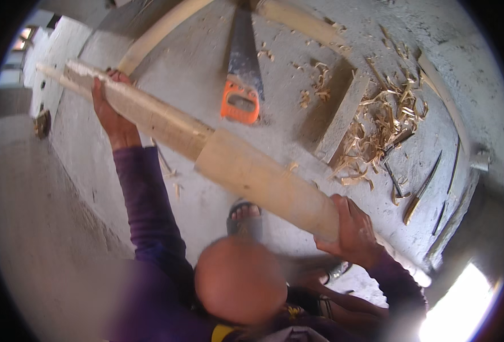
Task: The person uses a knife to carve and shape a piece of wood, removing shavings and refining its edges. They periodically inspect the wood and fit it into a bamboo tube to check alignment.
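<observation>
A long pale wooden post [266, 181] crosses in front of me on a slant, from the far left to the near right. Its far part is squared and slimmer, while the near part is rounded and thicker, with a step between them. My left hand [114, 117] is closed on the squared part, its fingers reaching over the far side. At the thick end, my right hand [354, 231] grips the rounded wood, some fingers hidden behind it. A thin pale pole [64, 80] shows beyond the post's left end.
On the concrete floor lie a handsaw [242, 100] with an orange handle, a wooden block [343, 117], curly wood shavings [391, 117] and a wooden-handled knife-like tool [421, 191]. Curved pale poles [164, 34] lie at the back. My sandalled foot [245, 215] is below the post.
</observation>
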`<control>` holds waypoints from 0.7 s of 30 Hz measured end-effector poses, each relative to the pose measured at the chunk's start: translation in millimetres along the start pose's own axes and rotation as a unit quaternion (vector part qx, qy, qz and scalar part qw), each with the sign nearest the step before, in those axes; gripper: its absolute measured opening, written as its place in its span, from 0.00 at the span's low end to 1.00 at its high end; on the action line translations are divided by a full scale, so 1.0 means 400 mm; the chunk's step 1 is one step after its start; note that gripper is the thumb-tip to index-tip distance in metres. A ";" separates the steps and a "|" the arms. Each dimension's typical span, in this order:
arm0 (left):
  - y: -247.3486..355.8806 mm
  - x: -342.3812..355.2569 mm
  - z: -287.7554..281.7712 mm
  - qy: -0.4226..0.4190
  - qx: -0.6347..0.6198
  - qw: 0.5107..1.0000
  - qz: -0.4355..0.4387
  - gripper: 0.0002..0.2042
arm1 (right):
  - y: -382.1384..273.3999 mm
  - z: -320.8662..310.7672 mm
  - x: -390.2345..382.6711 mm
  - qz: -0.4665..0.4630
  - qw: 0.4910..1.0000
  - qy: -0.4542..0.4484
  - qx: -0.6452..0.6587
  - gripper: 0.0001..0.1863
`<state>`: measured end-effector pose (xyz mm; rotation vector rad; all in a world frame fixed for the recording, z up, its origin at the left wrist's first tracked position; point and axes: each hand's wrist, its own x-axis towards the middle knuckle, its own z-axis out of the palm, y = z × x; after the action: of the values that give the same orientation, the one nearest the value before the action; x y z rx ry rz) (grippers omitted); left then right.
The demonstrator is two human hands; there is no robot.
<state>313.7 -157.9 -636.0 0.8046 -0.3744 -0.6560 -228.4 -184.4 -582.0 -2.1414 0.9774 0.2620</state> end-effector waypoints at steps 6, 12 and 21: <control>-0.039 0.038 -0.023 0.055 -0.001 0.997 -0.046 0.22 | 0.027 -0.011 0.038 -0.031 0.998 -0.025 0.044 0.46; -0.095 0.053 -0.002 0.108 -0.050 0.990 -0.069 0.30 | 0.067 -0.025 0.063 -0.003 0.997 -0.055 0.054 0.50; -0.190 -0.037 0.000 0.108 -0.025 0.983 -0.144 0.41 | 0.104 0.037 0.097 -0.007 0.999 0.025 0.032 0.45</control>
<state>272.7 -187.1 -694.7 0.8801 -0.0416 -0.8350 -229.9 -213.6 -633.2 -2.1052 0.9857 0.1690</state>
